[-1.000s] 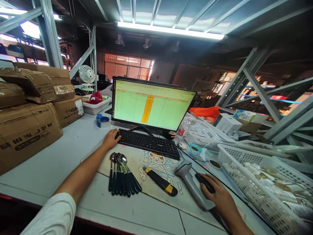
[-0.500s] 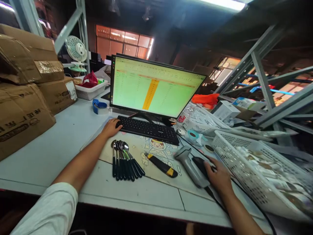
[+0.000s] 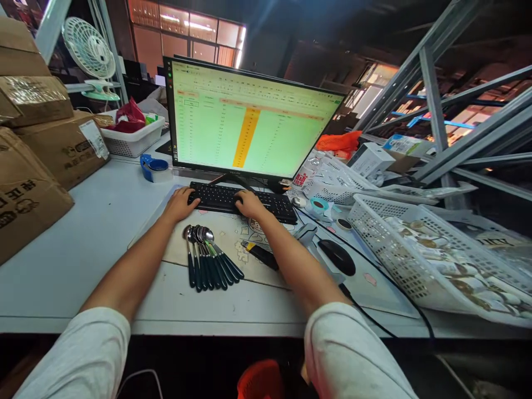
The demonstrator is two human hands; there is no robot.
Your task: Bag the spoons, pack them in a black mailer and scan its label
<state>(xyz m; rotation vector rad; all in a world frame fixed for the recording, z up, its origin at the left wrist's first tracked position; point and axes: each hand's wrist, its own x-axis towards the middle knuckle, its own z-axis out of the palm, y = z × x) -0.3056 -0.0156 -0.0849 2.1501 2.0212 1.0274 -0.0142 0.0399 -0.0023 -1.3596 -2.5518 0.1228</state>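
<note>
Both hands rest on the black keyboard (image 3: 216, 195) in front of a monitor (image 3: 245, 124) with a green and orange spreadsheet. My left hand (image 3: 179, 204) lies on the keyboard's left end, fingers spread. My right hand (image 3: 250, 205) sits on its middle keys, holding nothing. A bundle of several spoons with dark handles (image 3: 206, 260) lies on the desk mat between my forearms. A black and yellow utility knife (image 3: 261, 253) is partly hidden under my right forearm.
A black mouse (image 3: 337, 257) and a grey barcode scanner (image 3: 307, 235) lie right of my right arm. White baskets (image 3: 409, 260) of packed goods fill the right side. Cardboard boxes (image 3: 25, 188) stack at the left, with a tape dispenser (image 3: 152, 167), a small basket (image 3: 132, 138) and a fan (image 3: 88, 52) behind.
My right hand left the mouse and moved left onto the keyboard. My left hand stayed on the keyboard's left end. The view tilted down and moved closer to the desk.
</note>
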